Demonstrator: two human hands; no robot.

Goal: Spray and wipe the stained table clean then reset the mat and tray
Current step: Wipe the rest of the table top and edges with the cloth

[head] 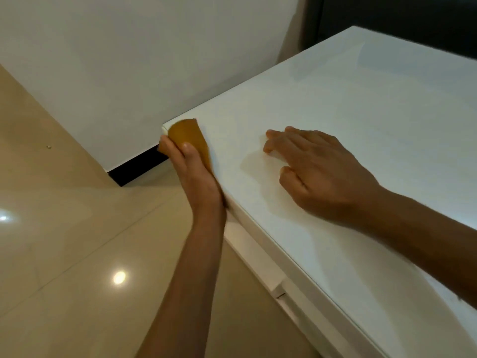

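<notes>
A white glossy table (pixel 348 120) fills the right half of the view, with its near-left corner at the centre. My left hand (pixel 191 169) grips a mustard-yellow cloth (pixel 187 134) against that corner, thumb on top of the cloth and fingers wrapped over the table's side edge. My right hand (pixel 317 166) rests palm down on the tabletop to the right of the cloth, fingers slightly bent and holding nothing. No spray bottle, mat or tray is in view.
Shiny beige floor tiles (pixel 64 241) lie to the left and below the table edge. A white wall (pixel 129 60) with a black skirting strip (pixel 139 166) stands behind the corner. A dark panel (pixel 400 19) sits at the top right.
</notes>
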